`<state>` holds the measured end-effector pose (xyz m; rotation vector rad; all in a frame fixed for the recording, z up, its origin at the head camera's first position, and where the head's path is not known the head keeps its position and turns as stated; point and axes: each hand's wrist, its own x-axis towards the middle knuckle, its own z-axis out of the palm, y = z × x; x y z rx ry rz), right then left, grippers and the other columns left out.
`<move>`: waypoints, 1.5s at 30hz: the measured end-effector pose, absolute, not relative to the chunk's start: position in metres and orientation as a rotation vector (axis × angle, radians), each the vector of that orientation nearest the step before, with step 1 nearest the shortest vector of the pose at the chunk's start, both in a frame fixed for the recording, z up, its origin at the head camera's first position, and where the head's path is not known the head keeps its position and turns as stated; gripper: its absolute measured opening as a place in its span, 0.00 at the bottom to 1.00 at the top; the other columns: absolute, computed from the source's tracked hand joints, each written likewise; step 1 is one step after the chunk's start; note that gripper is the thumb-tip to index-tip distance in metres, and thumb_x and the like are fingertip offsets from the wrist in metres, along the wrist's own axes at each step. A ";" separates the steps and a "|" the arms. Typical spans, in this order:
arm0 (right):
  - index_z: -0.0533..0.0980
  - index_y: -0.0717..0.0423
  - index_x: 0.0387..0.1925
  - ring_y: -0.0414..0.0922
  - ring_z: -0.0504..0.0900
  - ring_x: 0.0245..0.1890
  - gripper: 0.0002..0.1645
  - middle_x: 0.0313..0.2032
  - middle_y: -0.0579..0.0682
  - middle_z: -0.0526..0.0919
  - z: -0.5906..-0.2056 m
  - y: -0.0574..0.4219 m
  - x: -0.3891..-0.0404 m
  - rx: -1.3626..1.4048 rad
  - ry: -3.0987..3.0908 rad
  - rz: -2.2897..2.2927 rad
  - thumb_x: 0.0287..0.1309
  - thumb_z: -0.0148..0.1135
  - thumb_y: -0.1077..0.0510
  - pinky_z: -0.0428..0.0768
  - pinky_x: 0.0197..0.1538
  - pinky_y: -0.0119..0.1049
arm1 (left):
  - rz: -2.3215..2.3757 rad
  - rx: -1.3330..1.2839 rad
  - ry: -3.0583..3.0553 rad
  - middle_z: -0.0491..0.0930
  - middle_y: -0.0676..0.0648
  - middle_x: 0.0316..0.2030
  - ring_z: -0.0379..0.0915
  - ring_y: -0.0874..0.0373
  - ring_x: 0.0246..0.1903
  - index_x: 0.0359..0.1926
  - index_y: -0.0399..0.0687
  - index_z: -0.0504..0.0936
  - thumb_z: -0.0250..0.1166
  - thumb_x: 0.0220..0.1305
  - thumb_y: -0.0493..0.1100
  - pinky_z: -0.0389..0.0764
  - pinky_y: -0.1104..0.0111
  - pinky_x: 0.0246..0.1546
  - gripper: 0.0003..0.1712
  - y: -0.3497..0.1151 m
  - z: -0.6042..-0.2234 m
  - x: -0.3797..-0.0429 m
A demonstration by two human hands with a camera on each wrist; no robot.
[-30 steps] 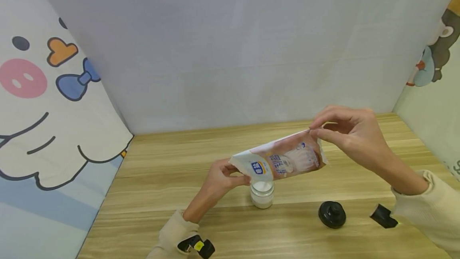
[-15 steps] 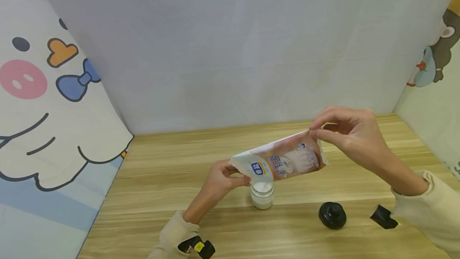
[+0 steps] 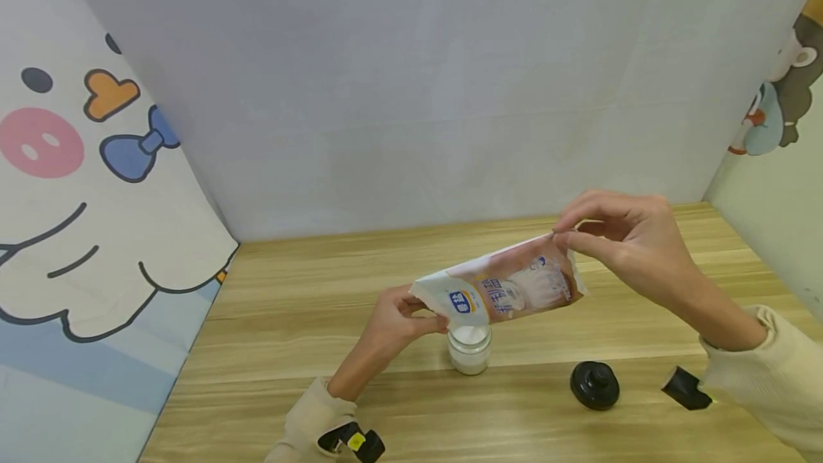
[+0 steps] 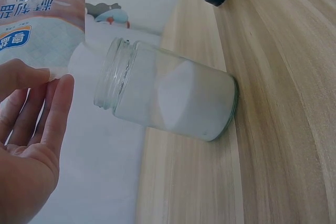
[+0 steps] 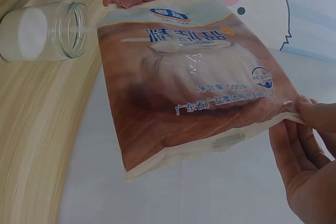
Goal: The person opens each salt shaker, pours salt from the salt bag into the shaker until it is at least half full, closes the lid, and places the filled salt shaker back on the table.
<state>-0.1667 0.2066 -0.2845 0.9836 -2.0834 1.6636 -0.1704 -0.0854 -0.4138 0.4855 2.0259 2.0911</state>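
A brown and pale-blue bag of refined salt (image 3: pixel 524 281) is held tilted in the air, its torn left end low over a glass jar (image 3: pixel 468 361). My left hand (image 3: pixel 398 320) pinches the bag's lower left end between thumb and fingers. At the raised end, my right hand (image 3: pixel 633 241) pinches a corner, as the right wrist view also shows. The jar stands upright on the table, with white salt (image 4: pixel 176 95) heaped inside, reaching roughly halfway up. A faint white stream (image 4: pixel 79 56) shows between bag and jar mouth. In the head view, the bag overlaps the jar's rim.
A black knobbed lid (image 3: pixel 594 384) lies on the wooden table (image 3: pixel 289 349), right of the jar. Black wrist cameras (image 3: pixel 686 386) sit at both sleeves. A grey-white back wall (image 3: pixel 418 91) and side panels with cartoon prints (image 3: pixel 45 141) enclose the table.
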 end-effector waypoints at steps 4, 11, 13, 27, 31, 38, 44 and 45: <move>0.81 0.67 0.30 0.45 0.80 0.34 0.12 0.32 0.57 0.82 -0.284 0.206 -0.167 0.957 -2.097 1.663 0.46 0.61 0.81 0.83 0.41 0.30 | 2.091 0.481 2.030 0.83 0.39 0.38 0.77 0.39 0.40 0.43 0.31 0.81 0.69 0.47 0.25 0.84 0.56 0.39 0.18 -0.085 -0.414 -0.171; 0.81 0.67 0.30 0.45 0.80 0.34 0.10 0.32 0.57 0.82 -0.285 0.208 -0.167 0.981 -2.077 1.694 0.47 0.62 0.80 0.82 0.42 0.29 | 2.095 0.484 2.028 0.83 0.39 0.38 0.78 0.42 0.39 0.43 0.31 0.81 0.69 0.47 0.25 0.84 0.56 0.39 0.18 -0.085 -0.415 -0.171; 0.81 0.67 0.30 0.44 0.80 0.34 0.10 0.32 0.56 0.82 -0.286 0.208 -0.168 0.991 -2.079 1.684 0.47 0.62 0.80 0.82 0.42 0.28 | 2.095 0.488 2.025 0.83 0.39 0.38 0.79 0.42 0.39 0.44 0.31 0.81 0.68 0.47 0.25 0.84 0.56 0.39 0.19 -0.085 -0.415 -0.171; 0.81 0.66 0.29 0.43 0.80 0.33 0.11 0.31 0.56 0.82 -0.284 0.206 -0.166 0.919 -2.134 1.628 0.47 0.63 0.80 0.83 0.41 0.29 | 2.098 0.487 2.018 0.83 0.38 0.38 0.79 0.43 0.39 0.44 0.29 0.80 0.68 0.47 0.24 0.84 0.56 0.39 0.19 -0.086 -0.414 -0.171; 0.81 0.66 0.30 0.43 0.80 0.33 0.11 0.31 0.56 0.82 -0.283 0.206 -0.166 0.924 -2.128 1.636 0.46 0.63 0.80 0.83 0.41 0.29 | 2.097 0.486 2.019 0.83 0.38 0.38 0.79 0.43 0.39 0.44 0.30 0.80 0.68 0.47 0.24 0.84 0.56 0.39 0.19 -0.085 -0.413 -0.170; 0.81 0.67 0.30 0.44 0.80 0.34 0.11 0.32 0.56 0.82 -0.284 0.206 -0.166 0.982 -2.092 1.658 0.47 0.62 0.80 0.82 0.42 0.27 | 2.084 0.500 2.025 0.83 0.38 0.38 0.77 0.38 0.40 0.44 0.31 0.81 0.68 0.47 0.26 0.84 0.56 0.39 0.18 -0.086 -0.413 -0.169; 0.81 0.67 0.30 0.43 0.80 0.34 0.11 0.32 0.56 0.82 -0.285 0.206 -0.165 0.970 -2.106 1.627 0.47 0.62 0.80 0.82 0.42 0.27 | 2.082 0.514 2.024 0.83 0.38 0.39 0.77 0.38 0.40 0.44 0.31 0.81 0.68 0.48 0.26 0.84 0.56 0.39 0.18 -0.086 -0.413 -0.169; 0.81 0.66 0.30 0.43 0.80 0.34 0.11 0.32 0.55 0.82 -0.285 0.206 -0.165 0.972 -2.108 1.616 0.47 0.62 0.80 0.82 0.42 0.27 | 2.080 0.516 2.026 0.83 0.38 0.39 0.78 0.39 0.40 0.44 0.31 0.81 0.68 0.48 0.26 0.84 0.56 0.39 0.18 -0.087 -0.413 -0.169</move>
